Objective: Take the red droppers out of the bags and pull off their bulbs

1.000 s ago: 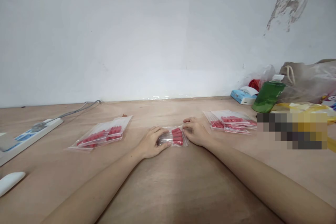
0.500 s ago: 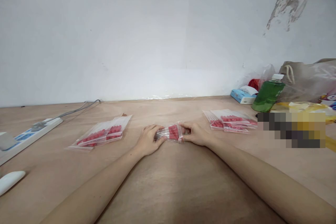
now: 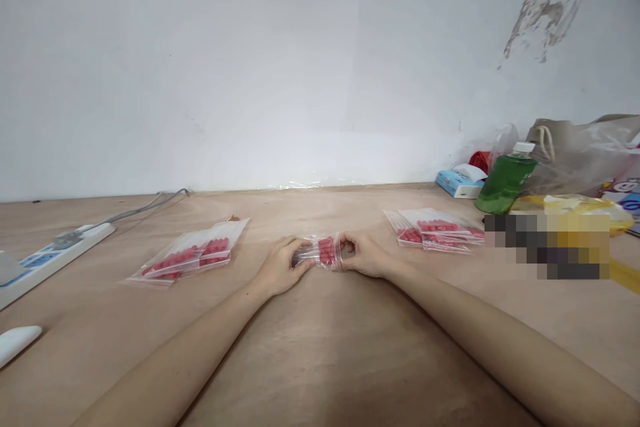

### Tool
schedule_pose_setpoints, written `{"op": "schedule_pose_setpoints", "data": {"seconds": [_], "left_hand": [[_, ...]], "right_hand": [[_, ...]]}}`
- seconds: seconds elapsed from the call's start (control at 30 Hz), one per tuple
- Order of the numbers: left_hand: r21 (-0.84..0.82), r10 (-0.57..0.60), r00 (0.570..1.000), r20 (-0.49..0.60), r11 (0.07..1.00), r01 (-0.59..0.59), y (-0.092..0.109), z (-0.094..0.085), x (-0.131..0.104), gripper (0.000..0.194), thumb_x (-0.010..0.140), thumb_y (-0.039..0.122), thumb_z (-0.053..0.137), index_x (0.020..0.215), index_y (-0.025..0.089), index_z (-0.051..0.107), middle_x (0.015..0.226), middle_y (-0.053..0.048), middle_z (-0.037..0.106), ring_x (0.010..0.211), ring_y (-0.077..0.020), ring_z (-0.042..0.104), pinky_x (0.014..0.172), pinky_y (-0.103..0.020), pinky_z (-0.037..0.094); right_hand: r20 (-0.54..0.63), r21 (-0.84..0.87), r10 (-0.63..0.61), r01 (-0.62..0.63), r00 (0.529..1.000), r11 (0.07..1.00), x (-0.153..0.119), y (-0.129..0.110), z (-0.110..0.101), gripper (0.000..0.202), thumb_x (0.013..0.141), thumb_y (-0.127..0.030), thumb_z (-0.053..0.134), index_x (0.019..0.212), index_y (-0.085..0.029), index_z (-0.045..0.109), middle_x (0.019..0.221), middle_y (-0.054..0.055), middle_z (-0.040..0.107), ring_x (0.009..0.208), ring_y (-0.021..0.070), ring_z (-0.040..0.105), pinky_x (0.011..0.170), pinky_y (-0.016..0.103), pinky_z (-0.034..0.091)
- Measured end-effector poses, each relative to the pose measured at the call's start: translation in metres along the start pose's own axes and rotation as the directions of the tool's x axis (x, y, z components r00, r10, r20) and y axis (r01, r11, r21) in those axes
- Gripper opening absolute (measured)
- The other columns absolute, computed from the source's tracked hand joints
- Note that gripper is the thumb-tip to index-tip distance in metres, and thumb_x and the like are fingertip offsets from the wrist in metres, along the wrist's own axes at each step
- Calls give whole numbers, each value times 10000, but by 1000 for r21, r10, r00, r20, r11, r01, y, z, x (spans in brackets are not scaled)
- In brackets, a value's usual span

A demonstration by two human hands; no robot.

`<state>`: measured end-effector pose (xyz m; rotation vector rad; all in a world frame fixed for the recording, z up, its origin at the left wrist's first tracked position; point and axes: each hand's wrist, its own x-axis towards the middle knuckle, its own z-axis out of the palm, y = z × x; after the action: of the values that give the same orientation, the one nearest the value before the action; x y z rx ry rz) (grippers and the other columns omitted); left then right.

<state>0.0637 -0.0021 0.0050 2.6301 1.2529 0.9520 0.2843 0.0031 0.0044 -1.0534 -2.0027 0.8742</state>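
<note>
In front of me, a bundle of slim red-ended sticks (image 3: 326,251) lies level just above or on the tabletop, its shiny clear shafts pointing left. My left hand (image 3: 283,265) curls round the shaft end, thumb in front. A small clear zip bag (image 3: 337,263) surrounds the red ends; how far it reaches along the shafts I cannot tell. At the bag's right edge, my right hand (image 3: 364,255) pinches the plastic with thumb and fingers. Flat zip bags with red pieces (image 3: 173,260) lie to the left, and a stack of similar bags (image 3: 434,229) lies to the right.
A white power strip (image 3: 55,253) with a grey cable is at far left, above a white rounded object (image 3: 18,345). At right stand a blue tissue pack (image 3: 459,183), a green bottle (image 3: 506,180) and plastic bags (image 3: 575,160). A wall (image 3: 275,67) closes off the table's back.
The view has shifted slightly. The red ends look more separate and spread inside the bag, and my right hand's fingers have moved a little at the bag's edge. Both hands keep their hold.
</note>
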Motion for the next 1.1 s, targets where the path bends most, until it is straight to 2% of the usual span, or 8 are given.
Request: {"op": "schedule_pose_setpoints", "data": {"seconds": [0.17,0.3,0.53,0.7,0.9,1.0,1.1], "left_hand": [[-36,11,1000,24,999,-10,0,0,0,220,789,333,542,960,203,587,931,-44,587,887,-187,530,792,-328,428],[-52,-7,999,32,999,9,2,-1,0,203,795,336,533,937,202,592,934,-42,583,888,-184,525,792,-326,425],[-60,-26,998,53,998,29,2,0,0,200,797,318,535,950,203,592,933,-39,589,897,-182,528,803,-323,419],[-56,-36,998,60,998,39,2,-1,0,215,799,316,529,974,204,584,946,-41,589,906,-186,530,805,-323,420],[-30,-44,997,66,999,46,3,-1,0,201,808,319,514,955,201,585,949,-40,592,920,-189,530,817,-329,418],[-38,-50,997,56,998,52,3,-1,0,206,806,321,517,958,199,586,941,-42,594,905,-187,535,810,-328,421],[-48,-58,997,48,997,60,3,-1,0,211,797,323,529,955,198,590,926,-45,598,886,-188,539,795,-327,426]], "right_hand": [[59,41,-10,8,998,999,0,2,0,303,559,-279,708,787,-163,545,726,-33,529,674,101,469,607,219,374],[24,20,-23,22,999,1000,0,2,2,288,562,-241,692,786,-166,529,747,-24,545,691,106,484,619,228,391],[3,174,37,-37,999,984,0,3,6,259,567,-87,592,788,-163,480,669,-46,518,604,76,487,550,195,398],[-32,225,-12,19,999,974,0,2,4,242,586,-77,558,791,-165,465,656,-56,486,588,65,454,550,189,389],[23,74,-8,6,1000,997,-1,1,4,313,584,-213,672,800,-184,448,635,-68,481,553,69,423,488,182,331],[-6,-41,-10,10,1000,999,0,4,5,276,623,-219,642,824,-194,454,623,-69,485,548,73,429,494,187,323],[-49,-31,-12,11,999,999,1,6,5,241,658,-241,617,837,-197,462,616,-67,487,556,77,446,507,189,335]]}}
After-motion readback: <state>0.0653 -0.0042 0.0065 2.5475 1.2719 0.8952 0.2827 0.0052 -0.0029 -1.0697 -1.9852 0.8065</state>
